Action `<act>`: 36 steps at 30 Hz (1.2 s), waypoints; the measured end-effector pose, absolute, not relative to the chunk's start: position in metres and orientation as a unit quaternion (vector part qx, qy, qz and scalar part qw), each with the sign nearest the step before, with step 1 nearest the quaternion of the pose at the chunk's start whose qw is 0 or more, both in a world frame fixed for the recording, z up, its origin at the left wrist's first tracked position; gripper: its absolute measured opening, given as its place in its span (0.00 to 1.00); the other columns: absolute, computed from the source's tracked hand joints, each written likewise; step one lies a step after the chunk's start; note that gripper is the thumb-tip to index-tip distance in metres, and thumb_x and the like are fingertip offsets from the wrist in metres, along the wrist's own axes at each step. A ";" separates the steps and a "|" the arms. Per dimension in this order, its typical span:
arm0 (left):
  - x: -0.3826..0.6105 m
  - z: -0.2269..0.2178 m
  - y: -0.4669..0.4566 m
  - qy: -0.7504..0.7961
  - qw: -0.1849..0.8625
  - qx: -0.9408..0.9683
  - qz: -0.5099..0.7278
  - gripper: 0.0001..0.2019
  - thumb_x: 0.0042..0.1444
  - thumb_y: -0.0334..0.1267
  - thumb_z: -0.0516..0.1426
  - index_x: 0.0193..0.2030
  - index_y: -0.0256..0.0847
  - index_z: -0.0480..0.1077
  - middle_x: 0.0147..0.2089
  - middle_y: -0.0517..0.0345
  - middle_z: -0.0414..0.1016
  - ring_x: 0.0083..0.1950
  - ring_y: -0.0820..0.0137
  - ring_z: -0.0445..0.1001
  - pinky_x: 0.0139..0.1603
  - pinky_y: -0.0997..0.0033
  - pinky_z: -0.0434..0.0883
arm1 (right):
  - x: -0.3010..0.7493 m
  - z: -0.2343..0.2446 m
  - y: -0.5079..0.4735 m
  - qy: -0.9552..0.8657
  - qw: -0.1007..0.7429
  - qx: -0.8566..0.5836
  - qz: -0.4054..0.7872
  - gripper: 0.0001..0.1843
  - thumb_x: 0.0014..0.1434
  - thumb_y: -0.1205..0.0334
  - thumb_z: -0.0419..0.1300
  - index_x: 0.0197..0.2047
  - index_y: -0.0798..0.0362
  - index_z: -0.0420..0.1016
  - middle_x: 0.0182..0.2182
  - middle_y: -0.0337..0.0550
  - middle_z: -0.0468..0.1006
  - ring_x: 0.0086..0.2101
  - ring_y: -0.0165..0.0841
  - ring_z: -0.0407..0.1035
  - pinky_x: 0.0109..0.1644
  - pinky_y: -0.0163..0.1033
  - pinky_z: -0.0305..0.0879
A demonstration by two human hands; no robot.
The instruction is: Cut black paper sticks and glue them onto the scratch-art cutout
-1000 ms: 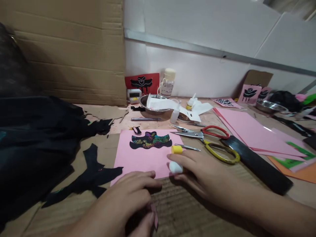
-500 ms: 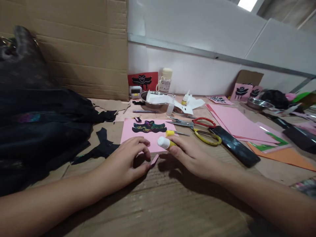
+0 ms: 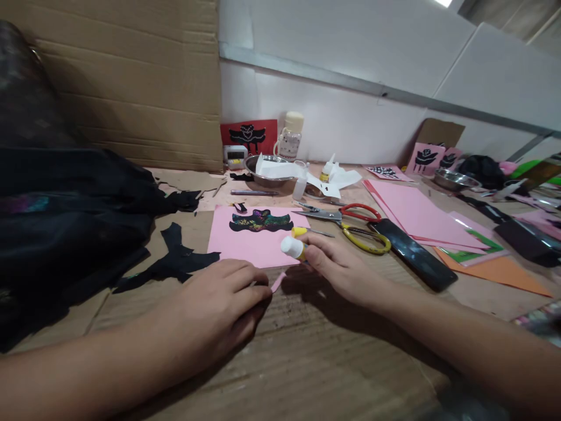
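My left hand [image 3: 223,304] pinches one end of a small pink strip [image 3: 279,282] low over the cardboard table cover [image 3: 280,356]. In my right hand [image 3: 335,263] is a glue stick [image 3: 293,248], its white end pointing left toward the pink sheet. The pink sheet of paper [image 3: 254,251] lies just beyond both hands. On it rests a black cut-out shape [image 3: 262,221] with shiny multicolour patches, and a small black scrap [image 3: 239,207] lies near its top edge. A yellow cap [image 3: 299,232] sits just past my right fingers.
Scissors [image 3: 366,234] with red and yellow handles and a black phone [image 3: 416,255] lie right of the sheet. Black cut scraps [image 3: 177,257] and dark fabric [image 3: 74,216] are at left. Behind stand a metal bowl [image 3: 267,175] and bottle [image 3: 290,137]; pink sheets [image 3: 421,210] lie farther right.
My left fingers have closed in on the pink strip, which has tilted up. My right hand still holds the glue stick, turned slightly. The view has shifted a little.
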State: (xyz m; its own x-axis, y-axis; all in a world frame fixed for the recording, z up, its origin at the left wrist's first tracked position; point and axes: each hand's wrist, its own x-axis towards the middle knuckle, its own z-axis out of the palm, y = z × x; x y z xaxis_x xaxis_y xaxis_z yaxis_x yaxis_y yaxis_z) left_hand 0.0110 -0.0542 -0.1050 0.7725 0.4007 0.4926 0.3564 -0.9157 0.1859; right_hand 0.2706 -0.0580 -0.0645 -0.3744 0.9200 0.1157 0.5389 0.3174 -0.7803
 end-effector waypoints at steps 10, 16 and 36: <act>0.013 -0.110 -0.057 0.210 0.067 0.931 0.290 0.15 0.71 0.29 0.54 0.53 0.40 0.82 0.50 0.49 0.85 0.48 0.58 0.84 0.48 0.57 0.83 | 0.273 -0.073 -0.059 -0.681 0.297 -0.445 0.501 0.33 0.70 0.25 0.60 0.42 0.50 0.72 0.33 0.37 0.73 0.33 0.33 0.72 0.37 0.37 0.71; 0.011 -0.105 -0.062 0.233 0.015 0.937 0.262 0.14 0.74 0.32 0.54 0.55 0.38 0.81 0.50 0.46 0.84 0.49 0.54 0.84 0.48 0.50 0.84 | 0.272 -0.073 -0.056 -0.695 0.298 -0.476 0.448 0.19 0.73 0.42 0.62 0.48 0.50 0.75 0.40 0.42 0.78 0.40 0.38 0.73 0.44 0.40 0.70; 0.012 -0.099 -0.082 0.200 -0.066 0.945 0.251 0.19 0.80 0.41 0.47 0.58 0.34 0.77 0.53 0.42 0.89 0.56 0.49 0.87 0.58 0.46 0.84 | 0.283 -0.052 -0.061 -0.770 0.194 -0.514 0.324 0.16 0.67 0.49 0.68 0.49 0.49 0.73 0.41 0.42 0.83 0.39 0.40 0.76 0.42 0.39 0.68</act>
State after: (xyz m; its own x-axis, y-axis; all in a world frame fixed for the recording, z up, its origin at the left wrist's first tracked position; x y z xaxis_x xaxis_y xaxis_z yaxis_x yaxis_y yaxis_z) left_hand 0.0118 -0.0824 -0.0991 0.7947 0.3442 0.5000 0.4107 -0.9114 -0.0253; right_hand 0.2831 -0.0608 -0.0518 -0.3966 0.9174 -0.0333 0.6657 0.2625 -0.6985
